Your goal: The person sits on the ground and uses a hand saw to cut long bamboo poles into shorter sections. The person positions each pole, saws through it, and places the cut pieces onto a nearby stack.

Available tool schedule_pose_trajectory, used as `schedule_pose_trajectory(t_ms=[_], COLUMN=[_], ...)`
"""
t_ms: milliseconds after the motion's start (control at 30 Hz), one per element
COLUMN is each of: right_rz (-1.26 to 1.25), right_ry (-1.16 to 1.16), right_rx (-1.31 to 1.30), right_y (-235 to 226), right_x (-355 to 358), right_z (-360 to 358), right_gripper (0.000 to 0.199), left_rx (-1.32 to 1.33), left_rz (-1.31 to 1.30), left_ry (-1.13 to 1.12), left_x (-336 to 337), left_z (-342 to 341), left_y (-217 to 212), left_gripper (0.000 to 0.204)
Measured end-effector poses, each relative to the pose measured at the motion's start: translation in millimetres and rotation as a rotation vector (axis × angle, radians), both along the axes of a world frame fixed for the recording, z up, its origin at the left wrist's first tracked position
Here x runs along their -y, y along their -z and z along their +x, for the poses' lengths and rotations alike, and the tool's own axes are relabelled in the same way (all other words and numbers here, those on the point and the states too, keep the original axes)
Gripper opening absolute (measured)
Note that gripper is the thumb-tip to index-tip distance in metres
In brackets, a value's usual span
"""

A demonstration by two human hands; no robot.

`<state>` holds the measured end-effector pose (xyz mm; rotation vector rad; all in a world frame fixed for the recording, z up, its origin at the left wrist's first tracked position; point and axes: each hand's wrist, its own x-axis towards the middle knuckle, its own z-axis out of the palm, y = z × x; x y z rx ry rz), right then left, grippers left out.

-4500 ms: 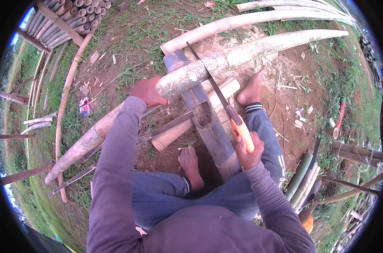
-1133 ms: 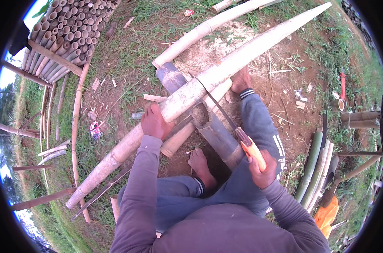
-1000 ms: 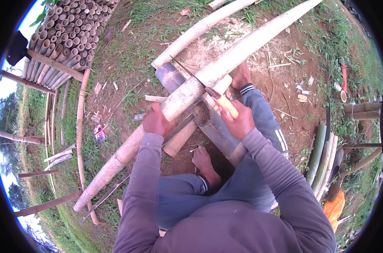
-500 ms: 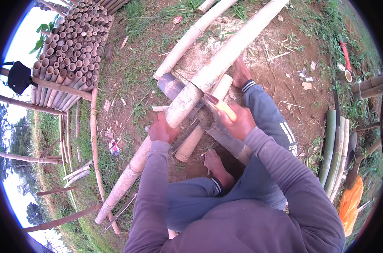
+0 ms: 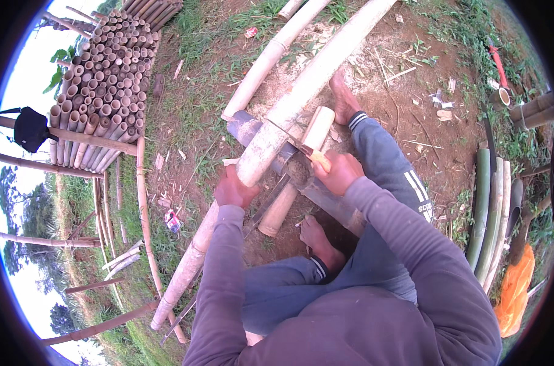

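Two hands at work near frame centre, on one long pale bamboo pole (image 5: 301, 91) running from upper right down to lower left. Left hand (image 5: 234, 190) wrapped shut around the pole's underside, just left of centre, pinning it against a dark block (image 5: 247, 126) beneath. Right hand (image 5: 338, 172) closed tight on the orange-yellow handle of a long knife (image 5: 295, 145), blade laid across the pole just above that grip, edge touching the pale skin. Short cut bamboo piece (image 5: 301, 165) lying under the pole, slanting down toward a bare foot (image 5: 316, 235); second bare foot (image 5: 343, 97) planted just beside the pole higher up.

Best done, judging from this pose: keep the left grip firm and well apart from the blade line, fingers below rather than on top. Hold the blade at a shallow angle, stroke directed away from the body and clear of both feet. Brace the pole hard on the block to stop rolling. Short, controlled strokes rather than heavy swings.

Stacked bamboo tubes (image 5: 100, 91) at upper left, green poles (image 5: 490, 213) at right edge.
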<state>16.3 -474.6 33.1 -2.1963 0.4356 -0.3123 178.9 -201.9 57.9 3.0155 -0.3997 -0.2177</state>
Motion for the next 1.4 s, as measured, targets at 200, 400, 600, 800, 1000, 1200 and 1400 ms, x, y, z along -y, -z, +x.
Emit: schedule_pose_trajectory(t_ms=[200,400,600,800,1000,1200,1400], right_rz=[0.472,0.538,-0.439,-0.388,0.351,1.019,1.086], right_ry=[0.113,0.097,0.175,0.466,0.036,-0.543,-0.548], right_rx=[0.011,0.071,0.148,-0.427,0.235,0.09,0.038], right_y=[-12.0,-120.2,-76.7,71.1,-71.0,-148.6,-164.2], right_x=[9.3,42.4,122.2,158.7,57.0,-27.5,-29.9], right_z=[-57.2,-109.8,-202.5,-283.7,-113.3,-27.7,-74.3], right_gripper=[0.027,0.02,0.041,0.05,0.06,0.077,0.069], left_rx=[0.04,0.02,0.043,0.079,0.336,0.527,1.287], left_rz=[-0.025,-0.089,-0.085,-0.134,-0.264,-0.397,-0.746], left_ry=[-0.014,0.086,0.054,0.041,0.114,0.257,-0.913], left_x=[-12.5,-32.6,-66.5,-76.7,-109.2,-123.5,-267.8], left_z=[-1.8,-0.9,-18.6,-42.3,-123.0,-217.3,-300.1], left_y=[4.0,7.4,3.4,-21.0,-114.1,-130.1,-52.3], left_gripper=[0.093,0.104,0.108,0.099,0.093,0.091,0.094])
